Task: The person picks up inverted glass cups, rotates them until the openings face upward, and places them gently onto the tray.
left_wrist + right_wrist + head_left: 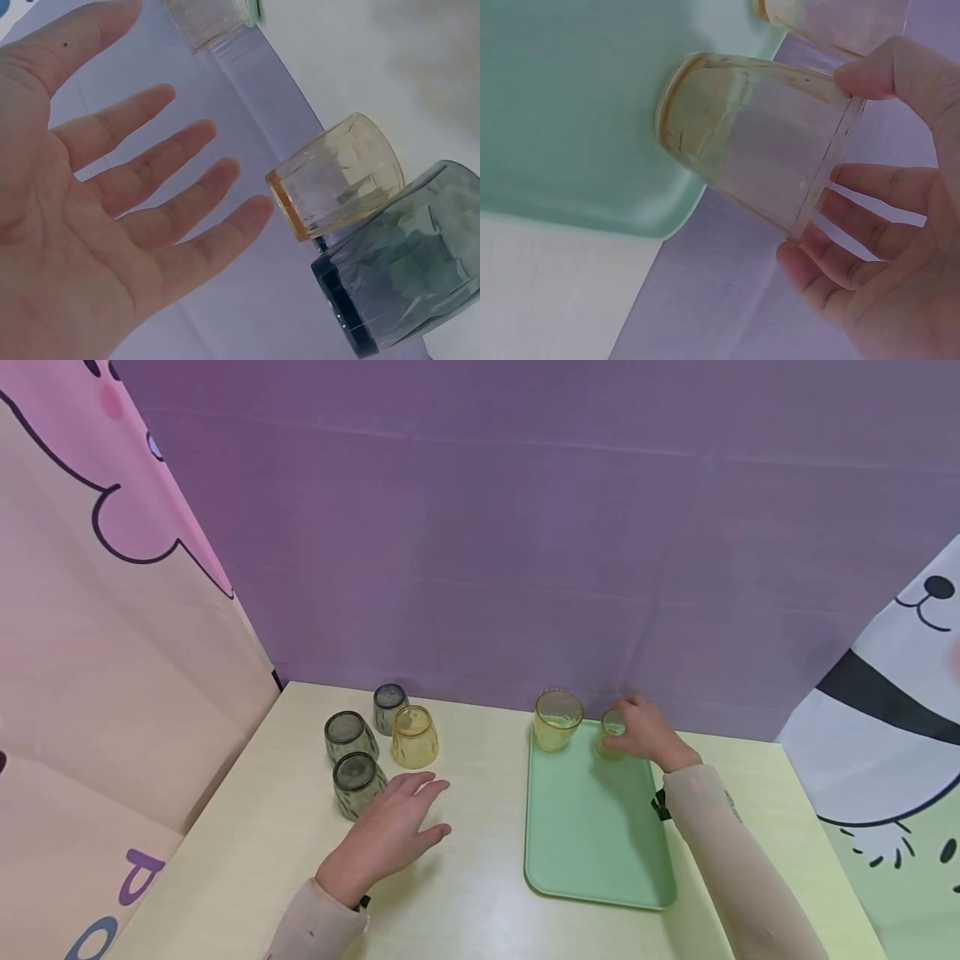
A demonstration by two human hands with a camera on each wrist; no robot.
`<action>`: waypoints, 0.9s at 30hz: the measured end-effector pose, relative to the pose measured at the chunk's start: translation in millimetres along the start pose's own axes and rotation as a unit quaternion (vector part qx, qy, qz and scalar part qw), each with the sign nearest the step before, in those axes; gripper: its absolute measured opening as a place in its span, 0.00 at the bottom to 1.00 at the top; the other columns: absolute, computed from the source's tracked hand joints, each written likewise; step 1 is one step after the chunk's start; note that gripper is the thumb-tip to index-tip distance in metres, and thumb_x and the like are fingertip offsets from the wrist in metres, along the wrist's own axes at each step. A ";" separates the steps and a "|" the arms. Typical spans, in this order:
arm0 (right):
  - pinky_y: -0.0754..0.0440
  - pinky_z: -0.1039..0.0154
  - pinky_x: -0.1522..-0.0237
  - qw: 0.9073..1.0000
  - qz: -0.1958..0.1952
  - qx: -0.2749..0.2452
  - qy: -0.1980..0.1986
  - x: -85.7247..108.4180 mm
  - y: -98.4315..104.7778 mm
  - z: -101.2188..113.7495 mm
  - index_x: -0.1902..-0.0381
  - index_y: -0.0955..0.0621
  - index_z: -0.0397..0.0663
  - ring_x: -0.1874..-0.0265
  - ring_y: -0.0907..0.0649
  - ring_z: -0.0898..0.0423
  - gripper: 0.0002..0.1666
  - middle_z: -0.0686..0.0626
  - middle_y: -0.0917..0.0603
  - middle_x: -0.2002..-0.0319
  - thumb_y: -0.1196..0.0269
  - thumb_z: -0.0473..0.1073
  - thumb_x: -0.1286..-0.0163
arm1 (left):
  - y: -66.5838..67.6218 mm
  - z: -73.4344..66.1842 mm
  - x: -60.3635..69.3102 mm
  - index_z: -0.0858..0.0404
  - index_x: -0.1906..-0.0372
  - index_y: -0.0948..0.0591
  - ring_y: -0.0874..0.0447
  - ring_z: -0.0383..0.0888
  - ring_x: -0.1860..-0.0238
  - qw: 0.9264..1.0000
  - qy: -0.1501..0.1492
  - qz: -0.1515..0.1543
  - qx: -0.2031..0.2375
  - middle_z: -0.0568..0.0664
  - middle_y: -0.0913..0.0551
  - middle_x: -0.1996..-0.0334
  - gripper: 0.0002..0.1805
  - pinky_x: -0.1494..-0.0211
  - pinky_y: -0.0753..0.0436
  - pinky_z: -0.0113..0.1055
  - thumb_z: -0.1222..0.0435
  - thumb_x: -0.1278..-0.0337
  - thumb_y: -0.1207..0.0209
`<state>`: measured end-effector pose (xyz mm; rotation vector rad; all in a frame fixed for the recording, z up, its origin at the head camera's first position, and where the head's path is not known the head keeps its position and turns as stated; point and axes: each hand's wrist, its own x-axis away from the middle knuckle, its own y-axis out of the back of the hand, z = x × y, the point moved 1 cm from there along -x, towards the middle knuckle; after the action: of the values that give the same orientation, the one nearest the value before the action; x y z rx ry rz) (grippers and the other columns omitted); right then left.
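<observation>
My right hand (pixel 647 733) grips a clear yellow glass (pixel 609 735) by its rim, thumb on one side and fingers on the other. That glass (pixel 757 142) stands upright at the tray's back right corner, its base against the green tray (pixel 570 112). Beside it, another yellow glass (pixel 557 720) stands upright at the back left corner. My left hand (pixel 390 833) is empty, fingers spread, in front of the nearest grey glass (pixel 358 783). Behind are two more grey glasses (pixel 349 737) (pixel 390 708) and an upside-down yellow glass (pixel 416 737). The left wrist view shows the open palm (pixel 82 225).
The green tray (pixel 592 827) lies on the right half of the pale table (pixel 465 877). A purple cloth (pixel 480 543) hangs along the table's back edge, and printed cloths (pixel 112 677) stand at both sides.
</observation>
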<state>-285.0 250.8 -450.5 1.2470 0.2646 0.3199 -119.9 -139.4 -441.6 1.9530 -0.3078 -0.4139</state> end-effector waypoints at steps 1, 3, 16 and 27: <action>0.26 0.36 0.47 1.000 0.001 -0.001 -0.001 -0.3 0.1 -0.1 0.43 0.24 0.25 0.46 0.27 0.28 0.34 0.26 0.25 0.46 0.33 0.44 0.42 | 0.2 0.0 0.0 0.65 0.39 0.21 0.29 0.58 0.36 1.000 -0.003 -0.003 -0.007 0.60 0.24 0.38 0.29 0.37 0.26 0.52 0.57 0.42 0.30; 0.26 0.36 0.47 1.000 0.004 -0.004 -0.003 -0.7 0.2 -0.3 0.43 0.24 0.25 0.46 0.27 0.28 0.34 0.26 0.25 0.45 0.32 0.44 0.42 | 0.2 0.8 -0.7 0.66 0.40 0.21 0.28 0.60 0.37 1.000 -0.008 -0.011 -0.027 0.61 0.24 0.39 0.28 0.39 0.24 0.53 0.58 0.43 0.29; 0.25 0.37 0.48 1.000 0.003 0.005 0.001 -1.5 -0.4 -3.4 0.44 0.24 0.26 0.48 0.26 0.28 0.33 0.26 0.26 0.46 0.33 0.44 0.41 | 7.5 13.8 -4.2 0.62 0.41 0.20 0.27 0.62 0.40 0.988 0.007 -0.017 -0.152 0.62 0.23 0.41 0.29 0.47 0.21 0.60 0.57 0.48 0.27; 0.27 0.34 0.45 1.000 0.006 0.003 -0.007 5.8 -2.8 -3.1 0.40 0.26 0.27 0.43 0.29 0.26 0.35 0.26 0.28 0.41 0.33 0.46 0.38 | 18.5 31.9 -4.2 0.63 0.40 0.21 0.27 0.65 0.40 0.987 0.033 -0.023 -0.158 0.64 0.23 0.41 0.31 0.46 0.22 0.61 0.57 0.49 0.26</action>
<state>-280.5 254.9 -454.2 1.2562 0.2464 0.3218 -137.7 -171.5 -436.0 1.6613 -0.1451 -0.4013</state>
